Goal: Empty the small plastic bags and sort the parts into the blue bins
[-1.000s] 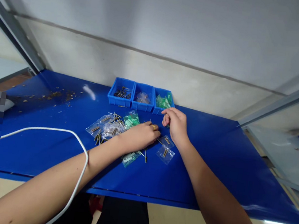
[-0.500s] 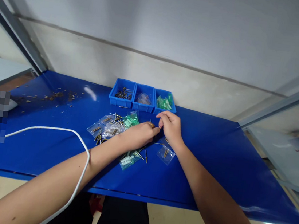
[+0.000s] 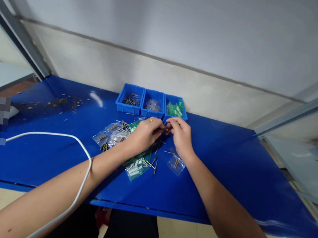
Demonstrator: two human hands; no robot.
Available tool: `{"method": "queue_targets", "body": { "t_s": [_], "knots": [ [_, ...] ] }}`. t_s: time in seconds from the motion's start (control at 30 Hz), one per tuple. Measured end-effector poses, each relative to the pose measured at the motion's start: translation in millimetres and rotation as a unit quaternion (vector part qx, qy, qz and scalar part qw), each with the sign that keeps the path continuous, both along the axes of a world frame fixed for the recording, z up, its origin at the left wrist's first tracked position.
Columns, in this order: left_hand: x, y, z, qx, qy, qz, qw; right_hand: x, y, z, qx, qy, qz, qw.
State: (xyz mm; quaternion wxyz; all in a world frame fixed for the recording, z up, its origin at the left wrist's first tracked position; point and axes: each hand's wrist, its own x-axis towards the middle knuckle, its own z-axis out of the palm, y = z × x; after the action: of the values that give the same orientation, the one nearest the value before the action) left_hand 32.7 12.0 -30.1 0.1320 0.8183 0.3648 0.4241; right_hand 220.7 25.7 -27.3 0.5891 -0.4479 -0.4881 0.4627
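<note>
My left hand [image 3: 147, 133] and my right hand [image 3: 180, 134] meet at the fingertips just in front of the blue bins. Both are closed in a pinch, and what lies between the fingers is too small to make out. Under and left of my left hand is a pile of clear bags [image 3: 117, 139] with brass-coloured pieces, loose metal rivets [image 3: 154, 165] and green-tinted bags [image 3: 136, 169] with white pieces. A small clear bag [image 3: 176, 164] with brass-coloured pieces lies below my right hand.
Three blue bins stand by the wall: one with rivets [image 3: 122, 107], one with clear bags [image 3: 151, 114], one with green bags [image 3: 184, 116]. Brown debris [image 3: 60, 102] is scattered at the left of the blue table [image 3: 228, 171]. A white cable [image 3: 54, 133] crosses my left forearm.
My left hand has moved up and left off the rivets, its fingertips now meeting those of my right hand. My right hand has barely moved.
</note>
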Motion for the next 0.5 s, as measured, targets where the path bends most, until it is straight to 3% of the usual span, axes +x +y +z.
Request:
{"method": "queue_targets", "body": {
  "t_s": [0.13, 0.37, 0.5],
  "knots": [
    [-2.0, -0.3, 0.1, 0.043, -0.022, -0.009, 0.999, -7.3, -2.9, 3.4, -0.064, 0.085, 0.047, 0.993],
    [-2.4, -5.2, 6.3, 0.065, 0.034, -0.039, 0.997, -17.7, -14.6, 13.0, -0.173, 0.192, 0.190, 0.947],
    [-1.9, -6.7, 6.9, 0.052, 0.074, -0.051, 0.995, -22.6, -16.3, 5.9, -0.207, 0.235, 0.173, 0.934]
  ]
}}
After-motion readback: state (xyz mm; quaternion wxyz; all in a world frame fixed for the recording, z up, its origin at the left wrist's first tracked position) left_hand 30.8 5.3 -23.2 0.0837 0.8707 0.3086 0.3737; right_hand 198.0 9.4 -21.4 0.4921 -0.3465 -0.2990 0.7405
